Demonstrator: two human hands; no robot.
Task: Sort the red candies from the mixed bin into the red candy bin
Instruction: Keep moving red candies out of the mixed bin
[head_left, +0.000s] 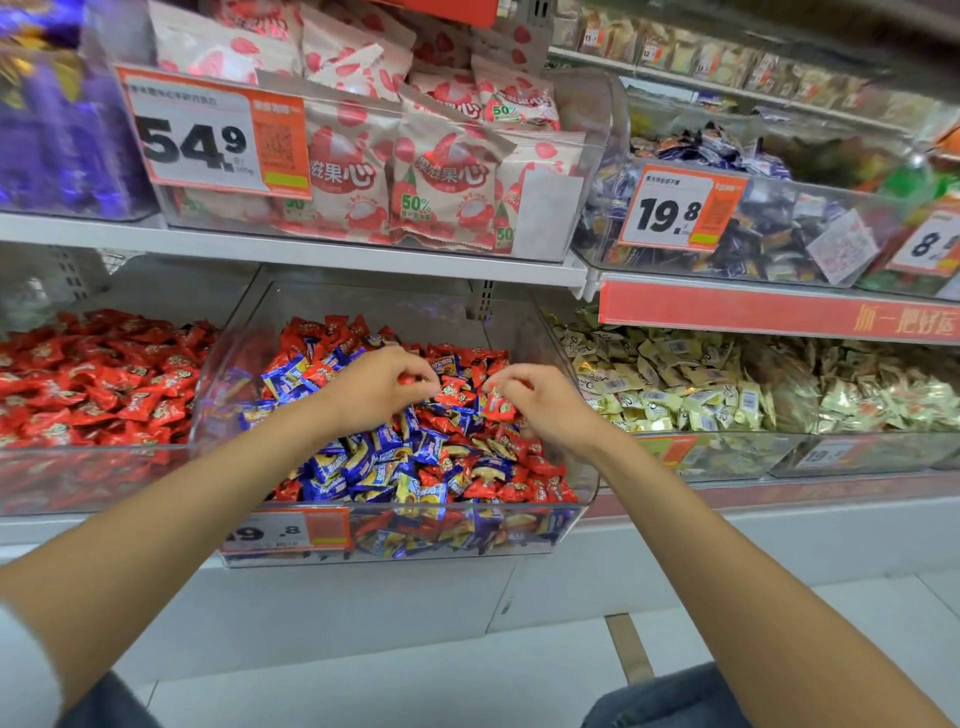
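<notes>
Your left hand (376, 389) hangs over the middle of the pile with its fingers curled in. A bit of red shows between the fingertips and thumb, so it looks to be gripping a red candy (410, 379), though most of it is hidden. Your right hand (545, 410) pinches a small red foil-wrapped candy (500, 405) at its fingertips, just above the heap.

Both hands are inside the clear plastic mixed bin (405, 306), which is full of blue and red wrapped sweets. The clear bin filled only with red candies (93, 448) sits directly to your left, sharing a wall with the mixed one. Your left hand is the nearer of the two, and your right would have to cross over it. I'd judge the drop goes leftward over that dividing wall. A bin of pale gold wrapped sweets (675, 384) lies on the opposite side, to your right.
</notes>
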